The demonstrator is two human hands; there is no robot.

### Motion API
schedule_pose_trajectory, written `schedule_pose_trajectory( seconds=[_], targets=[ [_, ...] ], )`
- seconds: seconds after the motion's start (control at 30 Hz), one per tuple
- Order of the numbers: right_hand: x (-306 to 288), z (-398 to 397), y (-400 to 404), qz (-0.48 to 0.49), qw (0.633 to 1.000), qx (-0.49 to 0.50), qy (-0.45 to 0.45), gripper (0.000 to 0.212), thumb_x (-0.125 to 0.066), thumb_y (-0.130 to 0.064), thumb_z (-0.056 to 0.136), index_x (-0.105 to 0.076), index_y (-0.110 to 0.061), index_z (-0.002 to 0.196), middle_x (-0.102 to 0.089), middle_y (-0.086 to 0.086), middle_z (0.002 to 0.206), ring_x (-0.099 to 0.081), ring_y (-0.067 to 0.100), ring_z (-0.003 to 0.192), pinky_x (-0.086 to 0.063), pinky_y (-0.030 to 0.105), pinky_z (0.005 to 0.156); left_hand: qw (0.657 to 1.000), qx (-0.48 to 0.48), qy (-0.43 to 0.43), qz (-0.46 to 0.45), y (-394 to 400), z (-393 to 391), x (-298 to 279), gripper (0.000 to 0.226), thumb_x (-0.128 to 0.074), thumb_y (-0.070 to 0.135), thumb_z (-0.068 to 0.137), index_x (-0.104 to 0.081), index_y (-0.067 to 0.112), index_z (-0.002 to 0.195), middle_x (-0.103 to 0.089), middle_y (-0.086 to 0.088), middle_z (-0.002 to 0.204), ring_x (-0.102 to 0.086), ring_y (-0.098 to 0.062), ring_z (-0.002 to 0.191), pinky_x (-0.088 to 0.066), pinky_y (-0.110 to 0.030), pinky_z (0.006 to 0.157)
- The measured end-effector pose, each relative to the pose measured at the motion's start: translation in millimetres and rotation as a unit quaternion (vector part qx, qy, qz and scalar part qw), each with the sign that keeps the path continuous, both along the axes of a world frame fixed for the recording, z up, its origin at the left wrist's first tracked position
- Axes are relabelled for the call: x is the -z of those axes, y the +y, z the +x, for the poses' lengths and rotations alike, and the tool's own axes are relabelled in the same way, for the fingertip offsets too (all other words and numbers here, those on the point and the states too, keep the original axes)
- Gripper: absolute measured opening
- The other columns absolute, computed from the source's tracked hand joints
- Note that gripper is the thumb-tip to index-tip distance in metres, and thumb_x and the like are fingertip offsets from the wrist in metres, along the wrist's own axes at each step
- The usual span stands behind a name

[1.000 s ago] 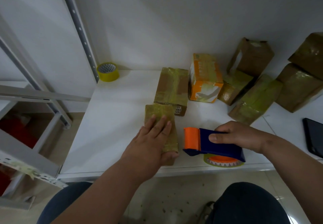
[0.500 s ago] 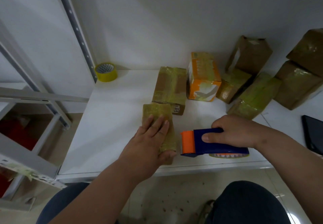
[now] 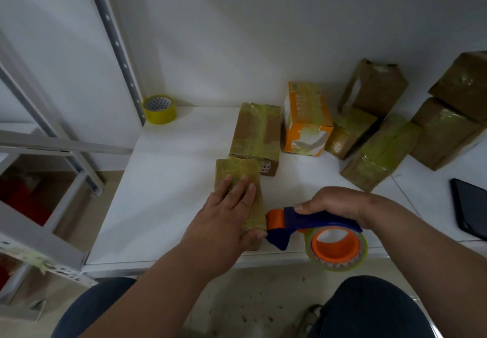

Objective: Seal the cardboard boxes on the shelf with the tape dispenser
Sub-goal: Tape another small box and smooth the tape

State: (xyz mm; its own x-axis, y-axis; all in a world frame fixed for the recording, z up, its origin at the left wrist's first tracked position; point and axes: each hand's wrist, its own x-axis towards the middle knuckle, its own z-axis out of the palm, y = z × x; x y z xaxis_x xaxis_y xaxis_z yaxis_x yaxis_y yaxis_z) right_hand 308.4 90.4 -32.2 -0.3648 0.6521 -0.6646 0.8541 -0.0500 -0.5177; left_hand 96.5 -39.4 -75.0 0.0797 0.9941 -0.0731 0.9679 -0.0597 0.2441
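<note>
- Where the shelf [image 3: 168, 200] meets its front edge, the small taped box [image 3: 238, 177] lies flat, its near half hidden under the left hand [image 3: 224, 221], whose fingers lie straight on top, pressing it down.
- At that box's right near corner, the tape dispenser [image 3: 303, 223] touches with its orange roller end; the right hand [image 3: 334, 203] has its grip wrapped round the blue handle, thumb on top, the other fingers hidden behind it.
- Its tape roll, on an orange hub, hangs past the shelf's front edge.
- Just behind the small box, touching it, lies a larger brown box [image 3: 257, 137] with a white label reading "402"; smaller marks beneath are too small to read.
- Right of that stands an orange-and-white box [image 3: 305, 121]; its printing is blurred under tape.
- Further right, several brown taped boxes [image 3: 379, 153] crowd together, the rightmost cut off by the frame.
- A dark flat device [image 3: 469, 206] is cut off at the right edge.
- A yellow tape roll [image 3: 159, 109] sits at the back left corner.
</note>
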Motion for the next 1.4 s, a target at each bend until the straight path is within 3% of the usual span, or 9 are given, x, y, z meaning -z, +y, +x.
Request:
schedule_pose_trajectory(
  seconds=[0.17, 0.27, 0.37, 0.5, 0.8, 1.0, 1.1, 1.23, 1.4],
  targets=[
    [-3, 2, -7, -0.084, 0.994, 0.066, -0.003, 0.031, -0.064, -0.042, 0.087, -0.071, -0.012, 0.090, -0.063, -0.003, 0.055, -0.054, 0.007, 0.043, -0.040, 0.015, 0.041, 1.000, 0.000, -0.004, -0.009, -1, 0, 1, 0.089, -0.011, 0.075, 0.079, 0.014, 0.029, 0.152, 0.026, 0.019, 0.151, 0.028, -0.012, 0.143, -0.002, -0.036, 0.123],
    [-9, 1, -8, -0.102, 0.992, 0.075, -0.011, 0.029, -0.065, -0.040, 0.087, -0.070, -0.012, 0.088, -0.065, -0.001, 0.057, -0.056, 0.008, 0.046, -0.042, 0.016, 0.043, 1.000, -0.005, -0.010, -0.005, -2, 1, 0, 0.088, -0.014, 0.074, 0.081, 0.013, 0.029, 0.152, 0.024, 0.018, 0.154, 0.028, -0.011, 0.143, -0.002, -0.035, 0.123],
    [-6, 6, -5, -0.024, 0.997, 0.023, -0.070, 0.028, -0.070, -0.044, 0.083, -0.068, -0.015, 0.085, -0.067, 0.001, 0.077, -0.061, 0.013, 0.068, -0.044, 0.023, 0.062, 1.000, -0.009, -0.009, -0.006, -3, 0, -1, 0.088, -0.014, 0.074, 0.081, 0.014, 0.030, 0.152, 0.024, 0.018, 0.156, 0.029, -0.010, 0.143, 0.000, -0.035, 0.123],
    [-13, 11, 0, 0.047, 0.991, 0.120, 0.032, 0.039, -0.071, -0.047, 0.080, -0.070, -0.009, 0.091, -0.072, 0.010, 0.086, -0.067, 0.023, 0.077, -0.048, 0.031, 0.072, 1.000, -0.009, -0.014, 0.004, -3, -1, -1, 0.091, -0.007, 0.076, 0.078, 0.012, 0.029, 0.153, 0.020, 0.016, 0.159, 0.028, -0.011, 0.144, 0.001, -0.034, 0.122],
    [16, 1, -1, 0.395, 0.907, 0.003, -0.144, 0.027, -0.041, -0.040, 0.092, -0.046, -0.020, 0.073, -0.054, -0.002, 0.069, -0.052, 0.015, 0.063, -0.038, 0.029, 0.057, 0.997, -0.079, -0.019, 0.011, -4, 17, -14, 0.093, -0.033, 0.080, 0.083, 0.001, 0.032, 0.154, 0.012, 0.020, 0.160, 0.021, -0.006, 0.145, -0.021, -0.034, 0.117],
    [43, 0, -13, 0.388, 0.896, -0.055, -0.210, 0.021, -0.047, -0.044, 0.092, -0.051, -0.023, 0.097, -0.057, -0.003, 0.091, -0.057, 0.018, 0.084, -0.042, 0.031, 0.070, 0.996, -0.085, -0.006, 0.016, -2, 24, -13, 0.085, -0.031, 0.071, 0.090, 0.003, 0.029, 0.155, 0.014, 0.017, 0.161, 0.022, -0.009, 0.146, -0.020, -0.035, 0.118],
    [30, -7, -14, 0.464, 0.846, -0.048, -0.260, 0.040, -0.049, -0.050, 0.088, -0.053, -0.023, 0.117, -0.052, 0.003, 0.115, -0.051, 0.025, 0.108, -0.041, 0.040, 0.089, 0.996, -0.084, -0.005, 0.013, -3, 23, -11, 0.085, -0.032, 0.070, 0.090, 0.005, 0.028, 0.155, 0.017, 0.016, 0.160, 0.024, -0.010, 0.145, -0.018, -0.034, 0.119],
    [9, -34, -20, 0.506, 0.858, -0.049, -0.078, 0.048, -0.048, -0.039, 0.093, -0.045, -0.022, 0.137, -0.044, 0.003, 0.136, -0.041, 0.024, 0.126, -0.036, 0.041, 0.104, 0.997, -0.062, -0.049, 0.005, -5, 16, -13, 0.096, -0.043, 0.073, 0.085, 0.009, 0.031, 0.154, 0.022, 0.020, 0.156, 0.029, -0.007, 0.142, -0.010, -0.032, 0.120],
    [5, -77, -23, 0.290, 0.946, -0.022, 0.141, 0.061, -0.042, -0.039, 0.101, -0.019, -0.018, 0.153, -0.017, -0.002, 0.160, -0.018, 0.015, 0.146, -0.020, 0.033, 0.119, 0.945, -0.135, -0.296, 0.027, -3, -3, -12, 0.108, -0.063, 0.067, 0.076, 0.011, 0.041, 0.150, 0.021, 0.023, 0.156, 0.011, -0.007, 0.148, -0.017, -0.036, 0.121]
  ],
)
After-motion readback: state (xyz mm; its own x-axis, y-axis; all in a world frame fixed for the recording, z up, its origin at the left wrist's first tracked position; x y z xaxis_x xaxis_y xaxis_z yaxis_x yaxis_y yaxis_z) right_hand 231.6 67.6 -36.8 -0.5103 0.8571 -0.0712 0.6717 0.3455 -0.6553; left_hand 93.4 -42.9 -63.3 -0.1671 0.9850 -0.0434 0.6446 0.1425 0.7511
